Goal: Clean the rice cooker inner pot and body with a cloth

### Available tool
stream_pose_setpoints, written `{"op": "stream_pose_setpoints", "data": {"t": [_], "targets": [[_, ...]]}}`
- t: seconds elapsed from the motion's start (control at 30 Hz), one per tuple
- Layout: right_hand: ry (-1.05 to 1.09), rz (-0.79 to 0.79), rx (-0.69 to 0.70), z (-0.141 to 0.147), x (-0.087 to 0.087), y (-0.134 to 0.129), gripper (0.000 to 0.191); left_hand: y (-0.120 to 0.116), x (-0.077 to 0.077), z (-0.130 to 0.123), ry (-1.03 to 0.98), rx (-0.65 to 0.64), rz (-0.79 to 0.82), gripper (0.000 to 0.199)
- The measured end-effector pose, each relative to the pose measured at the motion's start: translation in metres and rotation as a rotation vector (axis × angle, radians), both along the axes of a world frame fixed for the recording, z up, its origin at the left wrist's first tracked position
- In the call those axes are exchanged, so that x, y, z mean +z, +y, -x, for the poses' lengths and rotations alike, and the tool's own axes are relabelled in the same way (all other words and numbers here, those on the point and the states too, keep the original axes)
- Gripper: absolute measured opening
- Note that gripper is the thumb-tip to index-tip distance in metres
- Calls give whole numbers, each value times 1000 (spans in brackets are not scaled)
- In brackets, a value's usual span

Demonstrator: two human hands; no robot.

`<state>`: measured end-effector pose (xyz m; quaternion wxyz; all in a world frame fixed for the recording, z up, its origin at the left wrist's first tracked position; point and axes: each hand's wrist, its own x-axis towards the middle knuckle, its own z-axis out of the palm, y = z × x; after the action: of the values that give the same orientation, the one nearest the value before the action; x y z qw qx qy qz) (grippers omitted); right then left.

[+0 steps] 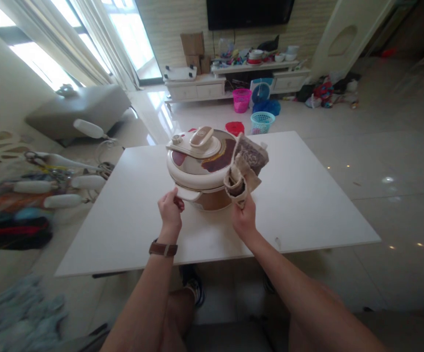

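Note:
A cream and brown lidded pot [212,201] stands on the white table [314,195]. Its glass lid [186,165] is on, with a cream bar and knob across the top. My left hand [170,208], with a brown watch strap on its wrist, is closed on the pot's cream side handle [188,193]. In my right hand [244,216] is a bunched beige and brown patterned cloth [243,166], gripped from below. The cloth is in front of the pot's right side and hides part of it.
Behind the table are a red basin [234,128], a turquoise basket [262,122] and a pink basket [241,100] on the floor. A lamp with several white shades [87,182] lies off the table's left edge. A cluttered TV cabinet [197,90] lines the back wall.

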<state>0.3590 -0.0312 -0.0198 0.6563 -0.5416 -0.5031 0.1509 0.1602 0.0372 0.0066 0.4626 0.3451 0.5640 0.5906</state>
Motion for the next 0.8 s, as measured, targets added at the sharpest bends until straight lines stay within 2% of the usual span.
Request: {"op": "stream_pose_setpoints", "data": {"t": [0.07,0.13,0.2,0.3,0.4,0.5,0.63,0.7,0.8], "targets": [[-157,-63,40,6,6,-5,49,0,-2,-1,4,7,-1,39],[-202,-69,39,2,8,-1,51,-1,-4,-2,8,14,-1,39],[-95,-20,-14,-8,5,10,49,-1,-4,-3,13,20,4,39],[198,137,-141,-23,-6,28,43,-2,-4,-6,20,23,7,39],[391,254,-229,-23,-15,33,41,-2,-4,-10,13,33,-7,38],[468,275,-277,4,-17,17,43,-2,-7,-14,-5,58,-33,35],[493,253,-228,40,-13,-3,47,-1,-10,-18,-20,89,-53,35],[518,232,-242,37,-12,1,47,-2,-11,-20,-22,103,-65,35],[566,254,-275,9,-11,21,46,-3,-10,-20,-28,104,-65,34]]}}
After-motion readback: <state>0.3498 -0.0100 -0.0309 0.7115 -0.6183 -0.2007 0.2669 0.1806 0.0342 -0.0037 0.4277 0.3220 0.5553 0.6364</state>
